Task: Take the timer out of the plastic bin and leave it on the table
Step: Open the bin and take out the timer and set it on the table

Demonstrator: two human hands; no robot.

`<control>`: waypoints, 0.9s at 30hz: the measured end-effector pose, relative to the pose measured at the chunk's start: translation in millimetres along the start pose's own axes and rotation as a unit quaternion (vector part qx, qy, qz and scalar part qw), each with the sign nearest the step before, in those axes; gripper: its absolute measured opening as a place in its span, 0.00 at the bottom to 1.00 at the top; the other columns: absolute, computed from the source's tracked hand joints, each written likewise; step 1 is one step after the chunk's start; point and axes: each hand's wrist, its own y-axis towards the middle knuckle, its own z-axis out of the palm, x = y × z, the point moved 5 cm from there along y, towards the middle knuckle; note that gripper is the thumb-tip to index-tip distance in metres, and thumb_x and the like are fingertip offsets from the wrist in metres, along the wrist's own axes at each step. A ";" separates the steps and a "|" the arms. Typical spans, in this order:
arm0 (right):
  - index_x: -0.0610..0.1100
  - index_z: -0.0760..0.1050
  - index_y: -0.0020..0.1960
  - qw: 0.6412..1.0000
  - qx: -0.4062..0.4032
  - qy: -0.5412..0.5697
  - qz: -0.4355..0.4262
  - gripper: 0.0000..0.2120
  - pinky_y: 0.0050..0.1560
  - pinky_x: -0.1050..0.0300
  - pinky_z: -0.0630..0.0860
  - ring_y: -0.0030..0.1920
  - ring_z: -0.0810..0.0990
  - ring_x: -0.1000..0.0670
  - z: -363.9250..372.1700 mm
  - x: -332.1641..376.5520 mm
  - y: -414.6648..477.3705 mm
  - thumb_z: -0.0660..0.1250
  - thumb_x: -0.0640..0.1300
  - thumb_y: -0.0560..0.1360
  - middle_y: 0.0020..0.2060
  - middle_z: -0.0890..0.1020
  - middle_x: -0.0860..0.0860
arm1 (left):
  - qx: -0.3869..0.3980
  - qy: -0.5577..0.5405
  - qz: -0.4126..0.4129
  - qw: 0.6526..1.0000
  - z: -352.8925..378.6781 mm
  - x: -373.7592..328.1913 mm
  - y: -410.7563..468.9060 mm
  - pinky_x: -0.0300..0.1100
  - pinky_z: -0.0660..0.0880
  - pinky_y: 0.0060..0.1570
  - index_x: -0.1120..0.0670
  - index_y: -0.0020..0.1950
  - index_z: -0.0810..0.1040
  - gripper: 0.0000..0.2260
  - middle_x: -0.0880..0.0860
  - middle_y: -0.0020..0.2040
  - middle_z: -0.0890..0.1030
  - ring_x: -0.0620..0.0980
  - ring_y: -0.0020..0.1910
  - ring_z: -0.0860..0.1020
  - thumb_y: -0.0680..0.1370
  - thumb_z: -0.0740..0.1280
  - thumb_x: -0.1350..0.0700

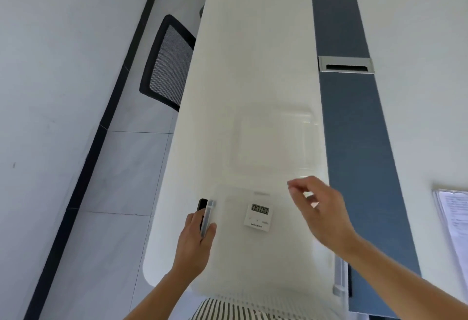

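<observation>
A small white timer [258,217] with a digital display lies face up on the floor of a clear plastic bin [338,279], which stands on the white table [253,54] near its front edge. My left hand [195,241] is closed on the bin's left wall at its dark latch. Over the bin's right side, up and to the right of the timer, my right hand [319,211] hovers with loosely curled fingers and holds nothing. It does not touch the timer.
A clear lid [273,142] lies flat on the table just beyond the bin. A black mesh chair [167,64] stands at the table's left edge. A blue strip with a metal cable slot [345,65] runs along the right, and papers [453,218] lie far right.
</observation>
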 end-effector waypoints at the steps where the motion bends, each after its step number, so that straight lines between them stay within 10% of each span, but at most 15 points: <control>1: 0.51 0.79 0.53 0.996 0.051 -0.062 -0.024 0.08 0.45 0.68 0.75 0.49 0.78 0.61 19.7 -0.1 -15.9 0.64 0.47 0.77 0.49 0.80 0.62 | 0.002 -0.003 -0.001 1.000 -0.1 1.1 0.3 0.32 0.68 0.38 0.42 0.68 0.65 0.17 0.49 0.51 0.74 0.43 0.42 0.76 0.80 0.59 0.51; 6: 0.46 0.57 0.75 0.934 0.204 -0.293 0.025 0.31 0.64 0.55 0.70 0.74 0.57 0.51 97.4 -61.1 -28.6 0.61 0.53 0.76 0.76 0.58 0.51 | 0.009 0.000 -0.009 1.000 -0.2 3.6 0.4 0.34 0.68 0.38 0.52 0.67 0.69 0.17 0.52 0.52 0.74 0.42 0.43 0.75 0.79 0.59 0.51; 14: 0.44 0.60 0.72 0.898 0.185 -0.394 0.069 0.35 0.49 0.54 0.76 0.63 0.67 0.46 123.6 -87.3 -17.5 0.68 0.53 0.69 0.65 0.66 0.47 | 0.021 -0.007 -0.012 1.000 -4.0 0.2 -1.5 0.30 0.65 0.35 0.52 0.69 0.67 0.19 0.52 0.55 0.73 0.39 0.41 0.73 0.79 0.60 0.52; 21: 0.44 0.72 0.67 0.958 0.150 0.011 0.244 0.40 0.49 0.57 0.77 0.50 0.79 0.49 83.5 -46.6 -32.8 0.78 0.52 0.58 0.54 0.79 0.49 | 0.020 0.001 0.016 1.000 -31.3 -17.9 -4.8 0.45 0.68 0.65 0.48 0.72 0.65 0.26 0.49 0.71 0.65 0.48 0.69 0.67 0.75 0.66 0.47; 27: 0.45 0.79 0.59 0.951 0.179 0.169 0.184 0.30 0.43 0.60 0.80 0.42 0.83 0.55 26.4 39.0 -78.7 0.80 0.51 0.60 0.49 0.85 0.47 | 0.143 -0.149 0.110 0.972 -61.8 -83.5 -35.4 0.36 0.70 0.59 0.34 0.63 0.70 0.21 0.36 0.61 0.75 0.38 0.61 0.74 0.70 0.68 0.40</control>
